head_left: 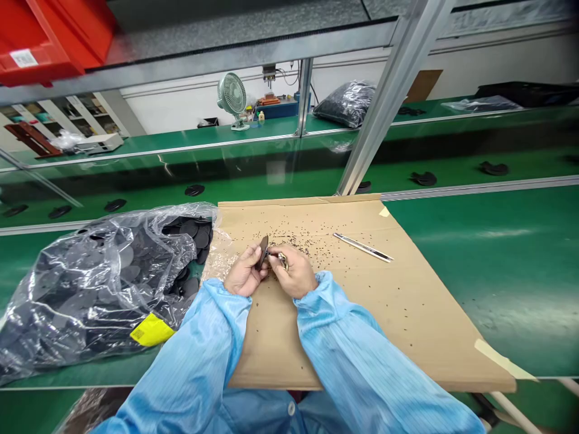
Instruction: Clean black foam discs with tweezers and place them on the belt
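Note:
My left hand [247, 271] grips a thin dark round disc [262, 252], held on edge between thumb and fingers. Close against it, my right hand [292, 271] is closed around a small tool [283, 260] with a gold-coloured metal part; its kind is mostly hidden by my fingers. The tool's dark end meets the disc's face or rim; I cannot tell which. Both hands are above a sheet of brown cardboard [362, 313]. Many tiny dark scraps [312, 244] lie scattered on it around and beyond my hands.
At left, a clear plastic bag [90, 289] full of black discs [196, 232] bears a yellow label [152, 330]. A slim cutter knife [363, 248] rests on the cardboard's right. Behind, black parts [423, 178] lie along a green conveyor belt [271, 175]. A metal post [389, 102] rises beyond the cardboard.

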A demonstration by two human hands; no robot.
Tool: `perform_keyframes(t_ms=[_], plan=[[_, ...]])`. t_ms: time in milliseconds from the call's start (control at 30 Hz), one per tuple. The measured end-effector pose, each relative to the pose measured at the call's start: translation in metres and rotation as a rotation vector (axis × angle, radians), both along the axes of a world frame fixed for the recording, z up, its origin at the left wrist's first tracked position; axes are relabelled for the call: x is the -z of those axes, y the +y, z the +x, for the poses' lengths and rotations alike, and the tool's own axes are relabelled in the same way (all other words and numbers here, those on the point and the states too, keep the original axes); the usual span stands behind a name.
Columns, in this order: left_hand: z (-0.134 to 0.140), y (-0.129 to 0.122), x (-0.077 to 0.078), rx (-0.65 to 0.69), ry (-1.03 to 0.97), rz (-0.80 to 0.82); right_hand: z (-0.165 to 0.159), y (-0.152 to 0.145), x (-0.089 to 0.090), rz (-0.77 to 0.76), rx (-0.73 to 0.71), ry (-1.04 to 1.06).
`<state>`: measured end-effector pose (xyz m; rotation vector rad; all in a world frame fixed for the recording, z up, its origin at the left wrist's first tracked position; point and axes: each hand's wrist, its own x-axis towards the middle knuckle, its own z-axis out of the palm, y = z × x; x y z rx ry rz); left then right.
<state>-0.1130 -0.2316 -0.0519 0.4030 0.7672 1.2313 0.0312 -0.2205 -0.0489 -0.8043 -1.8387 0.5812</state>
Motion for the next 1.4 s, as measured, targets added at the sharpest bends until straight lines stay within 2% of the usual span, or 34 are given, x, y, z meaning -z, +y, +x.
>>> perform_keyframes(t_ms=[167, 367, 467, 567, 633, 700, 767, 833, 867, 933, 1033, 1133, 1267, 1400], plan=[[0.001, -0.003, 0.000, 0.079, -0.022, 0.017, 0.002, 0.002, 0.002, 0.112, 0.022, -0.060], [0.000, -0.005, 0.001, 0.078, -0.012, 0.046, 0.001, 0.001, 0.004, 0.204, 0.022, -0.120], [0.002, -0.003, 0.002, -0.076, 0.027, 0.062, -0.002, 0.003, 0.007, 0.114, 0.071, -0.048], [0.003, 0.008, 0.000, -0.298, 0.108, 0.051, -0.003, 0.009, 0.010, -0.092, 0.219, 0.140], [0.000, 0.024, -0.006, -0.395, 0.235, 0.087, -0.001, 0.014, 0.011, -0.229, 0.311, 0.280], [-0.009, 0.050, -0.016, -0.466, 0.462, 0.171, 0.000, 0.018, 0.012, -0.304, 0.357, 0.370], [-0.021, 0.083, -0.029, -0.550, 0.798, 0.237, 0.000, 0.019, 0.013, -0.307, 0.366, 0.389], [-0.033, 0.118, -0.042, -0.598, 1.217, 0.293, -0.002, 0.019, 0.015, -0.276, 0.360, 0.361], [-0.038, 0.134, -0.047, -0.558, 1.415, 0.334, -0.003, 0.018, 0.016, -0.260, 0.360, 0.345], [-0.040, 0.162, -0.053, -0.490, 1.680, 0.379, -0.006, 0.018, 0.017, -0.235, 0.374, 0.331], [-0.023, 0.187, -0.050, -0.378, 1.836, 0.407, -0.008, 0.017, 0.016, -0.239, 0.406, 0.349], [0.016, 0.202, -0.040, -0.195, 1.795, 0.477, -0.009, 0.016, 0.012, -0.284, 0.451, 0.409], [0.076, 0.235, -0.032, 0.084, 1.587, 0.537, -0.011, 0.015, 0.009, -0.370, 0.548, 0.558], [0.130, 0.284, -0.027, 0.182, 1.370, 0.467, -0.008, 0.017, 0.009, -0.488, 0.632, 0.718]])
